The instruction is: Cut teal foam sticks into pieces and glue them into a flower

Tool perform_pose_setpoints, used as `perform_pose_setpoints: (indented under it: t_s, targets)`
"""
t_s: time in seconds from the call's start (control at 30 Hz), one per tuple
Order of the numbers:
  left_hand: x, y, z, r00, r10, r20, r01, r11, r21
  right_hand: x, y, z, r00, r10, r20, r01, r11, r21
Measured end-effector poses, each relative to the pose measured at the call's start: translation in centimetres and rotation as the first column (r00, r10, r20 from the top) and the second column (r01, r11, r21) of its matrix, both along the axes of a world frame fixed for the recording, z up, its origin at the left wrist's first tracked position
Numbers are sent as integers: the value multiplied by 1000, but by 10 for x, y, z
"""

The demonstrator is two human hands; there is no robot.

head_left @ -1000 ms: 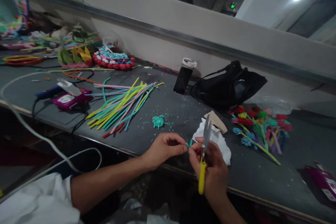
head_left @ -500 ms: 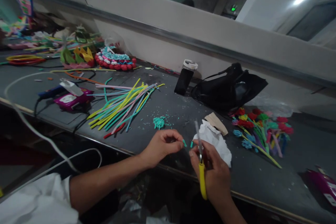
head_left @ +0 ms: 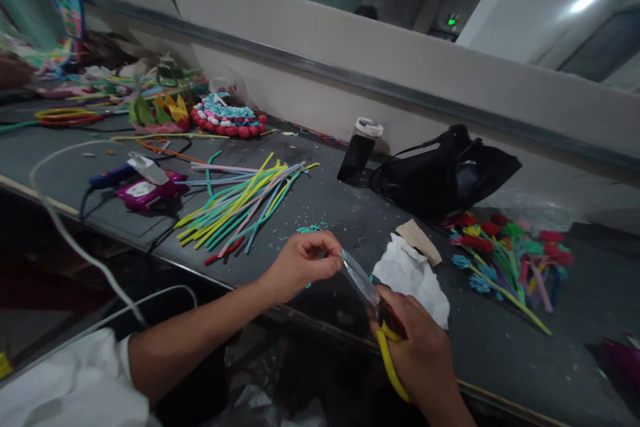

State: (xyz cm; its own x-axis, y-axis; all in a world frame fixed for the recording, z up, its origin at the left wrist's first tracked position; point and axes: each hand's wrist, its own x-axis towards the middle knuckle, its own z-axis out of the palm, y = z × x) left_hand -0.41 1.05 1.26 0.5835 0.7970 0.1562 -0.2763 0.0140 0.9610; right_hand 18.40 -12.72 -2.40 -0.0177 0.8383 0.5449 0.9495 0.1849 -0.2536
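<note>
My left hand (head_left: 307, 263) pinches a tiny teal piece of pipe cleaner (head_left: 343, 255) between thumb and forefinger, mostly covered by the fingertips. In my right hand (head_left: 420, 343) are scissors with yellow handles (head_left: 393, 363). Their blurred blades (head_left: 359, 277) reach up and left to the left fingertips. Another teal bit (head_left: 371, 277) shows beside the right fingers; whether they hold it, I cannot tell. Teal clippings (head_left: 309, 229) lie just behind my left hand, partly hidden by it. Left of them spreads a bundle of long coloured pipe cleaners (head_left: 245, 203).
Crumpled white paper (head_left: 413, 280) lies beyond my right hand, near pipe-cleaner flowers (head_left: 515, 257). A black bag (head_left: 445, 173) and a dark bottle (head_left: 357, 153) stand by the wall. A purple device (head_left: 147, 192) and a white cable (head_left: 65, 233) are at left.
The scissors have swung down to the left, bringing their blades to my left fingertips. My left hand has shifted slightly up and left, now covering part of the clippings.
</note>
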Motion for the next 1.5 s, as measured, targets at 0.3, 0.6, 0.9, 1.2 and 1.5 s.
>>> perform_pose_setpoints:
  t_s: [0.3,0.6,0.9,1.2,1.5]
  targets:
    - [0,1,-2,1000,-13,2,13,1000,-10,2,-2,-4,999,29,-30,-30,999,-20]
    - [-1,1,-2,999,-29,15,29,1000,3,0,-2,-2,997,66,-37,-66,998,-9]
    - [-2,1,0,999,-42,3,42,999,2,2,-4,-3,995,67,-72,-67,998,5]
    - [4,-1,-9,990,-134,43,126,979,159,-19,8,20,473,-203,-858,-185,928,-322]
    - [6,-6,-16,981,-180,-71,194,898,394,-38,22,23,82,-183,-980,-293,935,-200]
